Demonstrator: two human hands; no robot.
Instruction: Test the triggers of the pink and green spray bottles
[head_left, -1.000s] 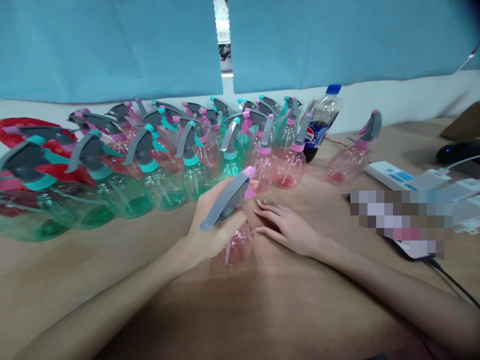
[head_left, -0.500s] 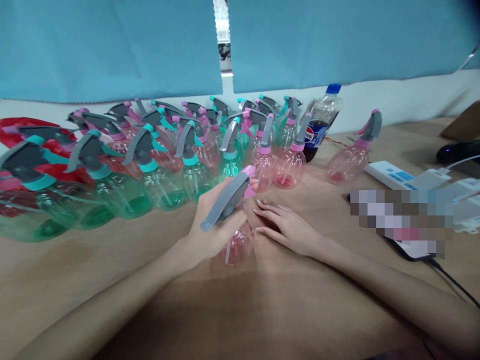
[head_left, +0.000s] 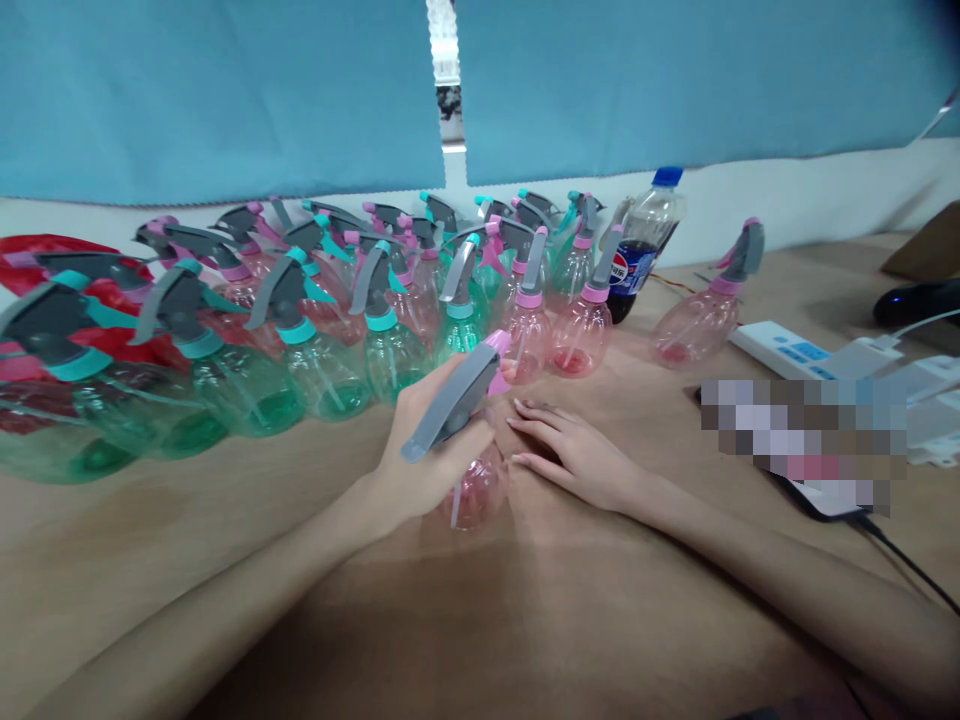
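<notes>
My left hand [head_left: 431, 445] is wrapped round the neck of a pink spray bottle [head_left: 476, 492] with a grey and pink trigger head, standing on the wooden table [head_left: 480, 620]. The fingers cover its collar and part of the trigger. To its right, my right hand [head_left: 574, 450] lies on the table with its fingers stretched out, holding nothing. Those fingertips are close to the pink bottle; whether they touch it I cannot tell. Just behind stand a green spray bottle [head_left: 460, 330] and two pink ones, the nearer right one [head_left: 581, 340] beside a cola bottle [head_left: 636, 245].
Several green and pink spray bottles [head_left: 326, 375] fill the left and back of the table, with red plastic [head_left: 67, 255] among them. At right are another pink spray bottle [head_left: 696, 325], a white power strip [head_left: 780, 350], a phone [head_left: 817, 500] with a cable and a black object [head_left: 915, 300].
</notes>
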